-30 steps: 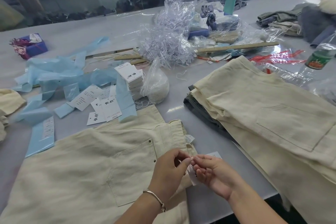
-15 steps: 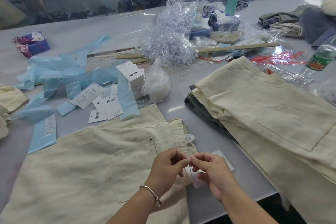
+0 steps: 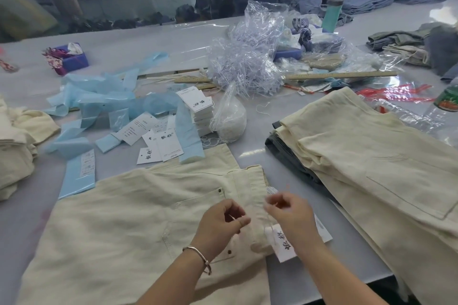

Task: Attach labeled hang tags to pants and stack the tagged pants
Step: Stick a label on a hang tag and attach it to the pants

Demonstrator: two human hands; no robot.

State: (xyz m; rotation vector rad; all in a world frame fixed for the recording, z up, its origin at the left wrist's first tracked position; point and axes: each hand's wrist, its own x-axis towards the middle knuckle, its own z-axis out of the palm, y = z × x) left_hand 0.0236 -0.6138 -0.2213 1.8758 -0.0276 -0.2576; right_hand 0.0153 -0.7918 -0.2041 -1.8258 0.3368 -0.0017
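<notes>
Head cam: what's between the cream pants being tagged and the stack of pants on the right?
In the head view, a bare strip of grey table separates the cream pants from the stack; nearer the hands, the white hang tag lies over it.

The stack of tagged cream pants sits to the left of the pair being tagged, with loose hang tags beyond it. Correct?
No. In the head view the stack of cream pants lies to the right of the pair being tagged. The loose hang tags do lie beyond it.

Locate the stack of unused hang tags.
Head view, centre-left: the stack of hang tags sits beyond the cream pants, beside a clear bag of white string.
</notes>
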